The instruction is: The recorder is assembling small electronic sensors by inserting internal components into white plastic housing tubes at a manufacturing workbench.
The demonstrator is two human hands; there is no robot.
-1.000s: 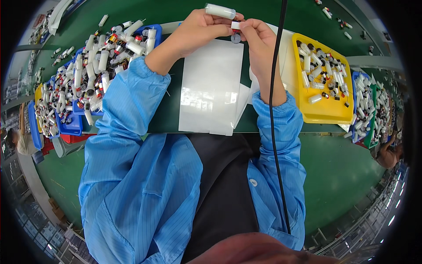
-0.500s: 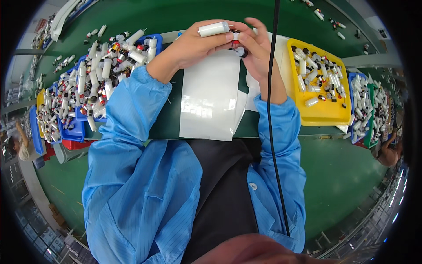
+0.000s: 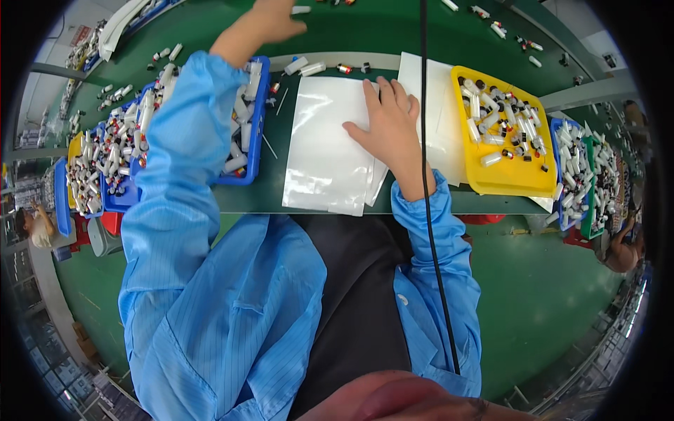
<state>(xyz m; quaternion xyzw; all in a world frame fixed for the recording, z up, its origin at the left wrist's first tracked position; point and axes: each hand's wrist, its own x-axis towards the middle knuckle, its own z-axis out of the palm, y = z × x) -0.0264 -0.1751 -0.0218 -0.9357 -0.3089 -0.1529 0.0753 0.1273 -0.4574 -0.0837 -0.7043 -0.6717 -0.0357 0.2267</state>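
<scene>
Plainly apart: one hand over the white sheet, one out at the far edge

My right hand (image 3: 390, 130) lies palm down over the upper right part of a glossy white sheet (image 3: 326, 140), its fingers spread and the thumb out to the left. Whether it presses on the sheet or hovers just above it, I cannot tell. My left hand (image 3: 270, 22) is well apart from it, beyond the blue tray (image 3: 260, 133) and partly cut off by the upper edge of my view. One fingertip points to the right, near a white cylinder (image 3: 300, 10) on the green surface (image 3: 379, 31); whether the fingers pinch anything, I cannot tell.

Just beyond the sheet's far edge, a clear-ended tube (image 3: 295, 65), a white tube (image 3: 312, 69), a small red-and-black piece (image 3: 344, 69) and a black piece (image 3: 366, 68) lie in a loose row. The blue tray, left of the sheet, holds a heap of white cylinders (image 3: 253, 78). Thin pale rods (image 3: 269, 146) lie between tray and sheet. To the right, a yellow tray (image 3: 516, 184) holds scattered tubes and small parts, with a second white sheet (image 3: 440, 112) beside it. A black cable (image 3: 423, 42) runs down in front of my right sleeve (image 3: 439, 259).
</scene>
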